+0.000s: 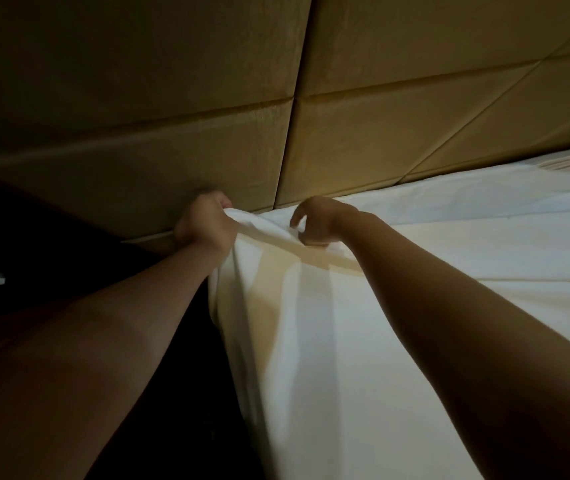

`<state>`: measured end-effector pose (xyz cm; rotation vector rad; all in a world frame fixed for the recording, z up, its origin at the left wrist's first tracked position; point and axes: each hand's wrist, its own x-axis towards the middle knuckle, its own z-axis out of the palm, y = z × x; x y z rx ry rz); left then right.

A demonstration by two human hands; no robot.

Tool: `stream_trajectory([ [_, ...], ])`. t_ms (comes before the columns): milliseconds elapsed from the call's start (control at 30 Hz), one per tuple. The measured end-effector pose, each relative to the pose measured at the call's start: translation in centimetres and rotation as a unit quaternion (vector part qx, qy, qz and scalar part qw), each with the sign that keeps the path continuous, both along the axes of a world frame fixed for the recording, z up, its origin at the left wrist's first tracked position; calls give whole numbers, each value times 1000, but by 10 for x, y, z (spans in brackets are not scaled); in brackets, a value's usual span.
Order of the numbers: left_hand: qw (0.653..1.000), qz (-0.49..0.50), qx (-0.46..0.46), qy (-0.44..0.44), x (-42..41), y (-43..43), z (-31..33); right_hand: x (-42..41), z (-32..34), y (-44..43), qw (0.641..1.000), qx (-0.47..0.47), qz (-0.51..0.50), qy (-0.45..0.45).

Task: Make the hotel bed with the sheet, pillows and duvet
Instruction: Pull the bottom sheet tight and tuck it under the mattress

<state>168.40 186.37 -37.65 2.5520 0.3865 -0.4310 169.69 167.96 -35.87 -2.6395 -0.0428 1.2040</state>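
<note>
The job looks to be in its early part. A white sheet [345,323] is spread over the bed [484,237] and lies fairly flat towards the right, but at the head corner it is bunched and lifted, with long folds hanging down the bed's side, so the corner does not seem to be tucked yet. No pillows and no duvet show anywhere in view (the camera sits close to this one corner, so they may simply lie outside it). By that reading the sheet is laid but not finished, and the pillows and duvet remain to be done. A small striped patch [567,161] shows at the far right edge below the headboard [172,133]; what it is cannot be told.

The left hand [204,226] is clenched round a gathered bunch of the sheet's corner, close against the padded headboard, with cloth spilling out over the top of the fist. The right hand [318,223] sits just beside it on the bed's top edge, its fingers [314,242] curled down and apparently pinching a fold of the same sheet. The raised ridge of cloth runs between the two hands, taut from one to the other.
</note>
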Motion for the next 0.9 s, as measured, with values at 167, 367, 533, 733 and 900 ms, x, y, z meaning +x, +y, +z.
stream_trajectory([
  [167, 999, 7, 42, 10, -4, 0, 6, -1, 22, -4, 992, -95, 37, 79],
  [367, 997, -17, 68, -17, -7, 2, 9, 7, 38, -22, 943, -192, 31, -270],
  [533, 998, 1, 54, -45, -6, -6, 4, -1, 27, -37, 924, -136, -141, -329],
  [733, 995, 26, 18, -95, -7, -13, -13, -9, -22, -29, 916, 25, -303, -261],
  [900, 978, -22, 67, -195, -21, -27, -39, 6, -49, -32, 932, 59, -287, -215],
])
